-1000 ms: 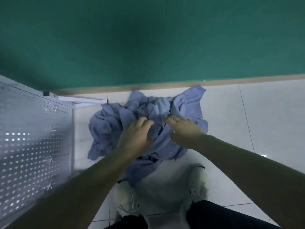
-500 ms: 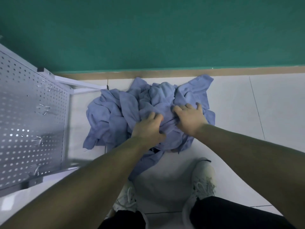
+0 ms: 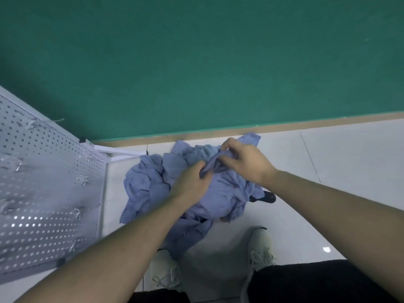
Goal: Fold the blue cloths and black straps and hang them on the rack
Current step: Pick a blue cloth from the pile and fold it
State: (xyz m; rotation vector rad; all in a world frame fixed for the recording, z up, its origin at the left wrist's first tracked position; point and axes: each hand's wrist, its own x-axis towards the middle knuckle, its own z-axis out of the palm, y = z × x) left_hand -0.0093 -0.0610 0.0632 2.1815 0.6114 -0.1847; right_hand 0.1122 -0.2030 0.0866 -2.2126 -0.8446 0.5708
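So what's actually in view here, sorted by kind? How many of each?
Hands: 2, the left hand and the right hand, both gripping cloth
Heap of crumpled blue cloths: 1; the cloths in it cannot be counted apart
White perforated metal rack: 1
White laced shoes: 2
Black item poking from under the heap: 1
Total: 7

A single wide-angle view from the person's head looks steeply down and forward at the pale tiled floor (image 3: 341, 171). The green wall (image 3: 196, 62) fills the upper half, the white perforated metal rack (image 3: 48, 193) lies close at left, and both forearms reach in from below.
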